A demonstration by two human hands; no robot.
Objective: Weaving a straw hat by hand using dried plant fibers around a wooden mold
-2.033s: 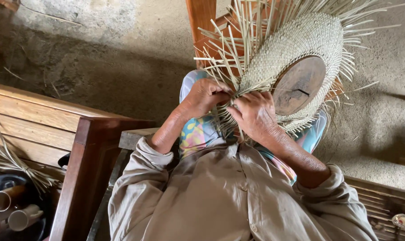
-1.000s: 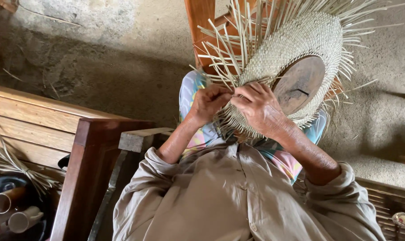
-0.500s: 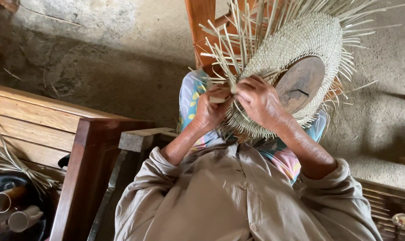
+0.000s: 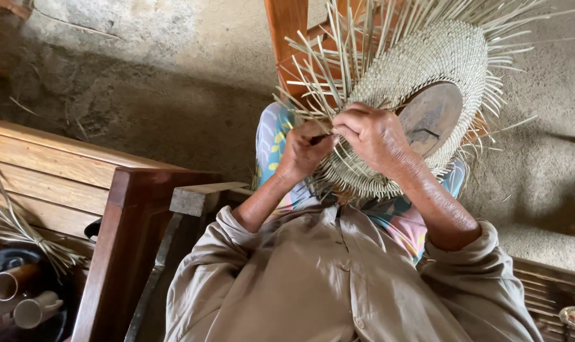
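Hands first, head view only: left hand (image 4: pixel 303 152) and right hand (image 4: pixel 373 136) are both up at the near-left edge of a half-woven straw hat (image 4: pixel 420 82), fingertips practically meeting. Left fingers are curled tight and look pinched on a strand or two right at the weave edge, though I can't tell exactly which strand. Right fingers are bent over the edge from the other side, pressing on the woven part and closed narrow, thumb side facing the left hand. So the working spot sits between the two hands, touching both, and the loose strands (image 4: pixel 325 69) run up and away from the fingers, long axis pointing toward the top of the picture and fanning slightly left. Left hand is the closer one to those free ends; the right sits more over the finished weave. Hat looks pale tan, tight little checker weave, unwoven ends sticking out all round like spikes, and it's stretched over a round wooden block (image 4: pixel 430 117) that shows brown through the opening. It rests over the person's lap, above a bright patterned cloth (image 4: pixel 271 136). Off to the left there's a wooden bench (image 4: pixel 53 171), and a straw bundle (image 4: pixel 15 231) lies over some cups (image 4: pixel 21 294) in the bottom corner.
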